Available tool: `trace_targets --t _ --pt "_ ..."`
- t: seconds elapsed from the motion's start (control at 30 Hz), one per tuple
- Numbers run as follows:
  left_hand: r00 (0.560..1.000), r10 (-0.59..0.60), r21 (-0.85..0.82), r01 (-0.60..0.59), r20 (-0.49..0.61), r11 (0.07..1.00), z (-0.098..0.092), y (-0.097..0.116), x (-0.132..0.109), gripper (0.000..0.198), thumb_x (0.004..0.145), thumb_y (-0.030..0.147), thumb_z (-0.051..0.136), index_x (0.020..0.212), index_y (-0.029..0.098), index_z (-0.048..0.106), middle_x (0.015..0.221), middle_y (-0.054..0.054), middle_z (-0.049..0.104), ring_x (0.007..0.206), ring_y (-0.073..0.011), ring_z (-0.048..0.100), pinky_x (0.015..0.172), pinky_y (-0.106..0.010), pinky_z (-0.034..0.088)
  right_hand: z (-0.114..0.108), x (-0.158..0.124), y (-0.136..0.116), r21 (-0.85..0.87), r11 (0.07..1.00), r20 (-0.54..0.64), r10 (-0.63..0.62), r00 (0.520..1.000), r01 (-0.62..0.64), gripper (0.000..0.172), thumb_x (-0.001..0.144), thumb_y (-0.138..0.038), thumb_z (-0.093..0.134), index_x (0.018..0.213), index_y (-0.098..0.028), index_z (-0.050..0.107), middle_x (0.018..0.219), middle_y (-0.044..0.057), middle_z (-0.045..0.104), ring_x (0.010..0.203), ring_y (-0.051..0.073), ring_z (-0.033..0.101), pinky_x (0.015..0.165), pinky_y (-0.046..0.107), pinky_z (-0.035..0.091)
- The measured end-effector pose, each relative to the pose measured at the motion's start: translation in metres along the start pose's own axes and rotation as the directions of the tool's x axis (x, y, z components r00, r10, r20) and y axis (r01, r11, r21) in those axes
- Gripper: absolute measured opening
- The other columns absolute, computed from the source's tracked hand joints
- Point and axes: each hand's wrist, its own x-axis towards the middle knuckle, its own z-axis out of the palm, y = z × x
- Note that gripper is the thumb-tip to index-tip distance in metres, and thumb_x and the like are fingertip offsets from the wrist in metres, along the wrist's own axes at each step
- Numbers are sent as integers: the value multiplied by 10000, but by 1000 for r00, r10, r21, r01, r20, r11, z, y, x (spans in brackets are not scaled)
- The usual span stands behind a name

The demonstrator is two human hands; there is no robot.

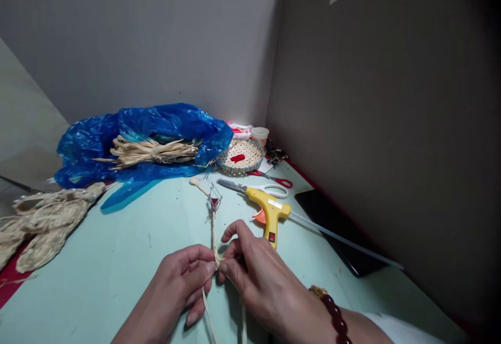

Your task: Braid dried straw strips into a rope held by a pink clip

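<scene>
A thin pale straw braid (213, 233) runs down the tabletop from a dark red binder clip (214, 204) with wire handles. Beyond the clip its tufted end sticks out to the upper left. My left hand (183, 276) pinches the lower part of the braid between thumb and index finger. From the other side my right hand (258, 271) pinches a strand at the same spot, its index finger raised and bent. Loose strands (207, 312) hang below both hands toward the near edge. A bead bracelet (332, 310) circles my right wrist.
A yellow glue gun (270, 205) with a long glue stick lies right of the braid, by white-handled scissors (235, 186) and red scissors (279, 179). Behind are a woven basket (250, 158) and a blue bag (156, 117) around a straw bundle (156, 152). Woven straw pieces (50, 224) lie left.
</scene>
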Motion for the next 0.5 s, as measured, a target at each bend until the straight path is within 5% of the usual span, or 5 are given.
trace_targets --t 0.33,0.5 --pt "990 63 62 -56 -126 997 7 0 1 308 709 421 715 654 139 606 495 81 409 380 -16 278 427 -180 138 -4 6 -6 -261 957 79 -109 991 126 202 814 -138 458 1011 -178 440 863 80 655 696 181 600 581 246 403" --pt "989 0 -2 0 -145 1000 2 -6 3 312 692 458 726 667 175 598 504 98 352 406 -23 164 432 -183 152 -3 12 -11 -624 761 262 -9 965 176 313 711 -87 498 1020 -130 485 756 117 679 602 258 628 436 277 287"
